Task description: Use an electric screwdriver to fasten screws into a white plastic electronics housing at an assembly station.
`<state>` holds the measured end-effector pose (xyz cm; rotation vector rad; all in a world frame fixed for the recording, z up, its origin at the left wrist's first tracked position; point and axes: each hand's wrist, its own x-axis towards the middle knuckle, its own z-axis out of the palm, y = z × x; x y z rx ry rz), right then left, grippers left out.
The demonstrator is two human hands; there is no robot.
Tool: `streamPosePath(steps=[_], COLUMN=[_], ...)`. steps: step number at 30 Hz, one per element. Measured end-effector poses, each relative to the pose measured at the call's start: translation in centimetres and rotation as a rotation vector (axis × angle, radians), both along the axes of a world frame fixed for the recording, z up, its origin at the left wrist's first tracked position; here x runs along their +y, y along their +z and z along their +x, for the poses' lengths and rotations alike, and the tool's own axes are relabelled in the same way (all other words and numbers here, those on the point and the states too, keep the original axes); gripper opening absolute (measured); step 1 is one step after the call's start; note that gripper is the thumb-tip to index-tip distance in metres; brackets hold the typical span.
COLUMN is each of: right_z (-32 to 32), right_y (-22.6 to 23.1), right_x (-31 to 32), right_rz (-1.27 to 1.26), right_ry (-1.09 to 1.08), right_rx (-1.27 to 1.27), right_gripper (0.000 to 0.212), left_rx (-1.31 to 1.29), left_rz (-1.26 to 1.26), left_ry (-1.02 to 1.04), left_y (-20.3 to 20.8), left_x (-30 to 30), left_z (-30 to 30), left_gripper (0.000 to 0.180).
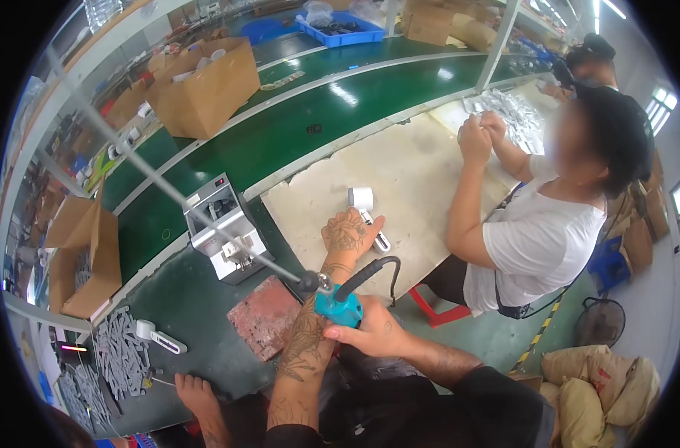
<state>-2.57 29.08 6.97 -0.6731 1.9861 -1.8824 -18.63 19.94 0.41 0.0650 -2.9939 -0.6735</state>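
My left hand (351,233) reaches forward over the pale work board, fingers closed around a white handheld device with a round head (361,198). The device's handle (382,242) sticks out beside my fingers, showing a dark oval panel. Closer to my body, my right hand (370,327) grips a teal electric screwdriver (338,306), which lies across above my left forearm. A black cable (377,267) curves from the screwdriver, and a long thin rod or line (168,187) meets its metal ring. The screwdriver's tip is hidden.
A grey metal machine (228,231) and a worn reddish block (264,317) stand to the left. Beyond are grey parts (119,351), another white device (160,337) and a co-worker's hand (194,394). At right sits a person in white (541,216). A cardboard box (205,89) rests on the green conveyor (370,89).
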Motion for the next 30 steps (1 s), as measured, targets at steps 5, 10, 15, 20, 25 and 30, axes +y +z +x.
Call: streamPosePath(steps=[5,10,15,20,25,30], right_z=[-1.4,-3.8,-5.3,-6.9,-10.1,-12.1], right_y=[-1.1,-1.0,-1.3,-0.6,0.4,-0.3], right_x=[0.5,-0.4,-2.0,-9.0,-16.6,-20.7], right_rz=[-0.021,-0.136,-0.159,-0.398,-0.552,-0.399], right_ry=[-0.092,-0.273,-0.239,-0.12,-0.088,-0.038], right_rx=[0.007,-0.015,0.063,0.068,0.152,0.268], right_gripper=[0.046,0.058,0.055,0.068,0.057,0.061], left_rx=[-0.002,0.387,0.286,0.221,0.359,0.423], left_rz=[0.189,0.326,0.287,0.374,0.139,0.123], left_ry=[0.005,-0.089,0.024,0.014,-0.041,-0.057], left_y=[-1.2,1.5,3.0,1.4,-0.4,-0.7], left_x=[-3.9,-8.8,-13.1,-18.3,-19.5,-19.6], left_z=[2.2,9.0,15.1,17.4,17.2,18.6], left_gripper=[0.046,0.027,0.022,0.026,0.034,0.043])
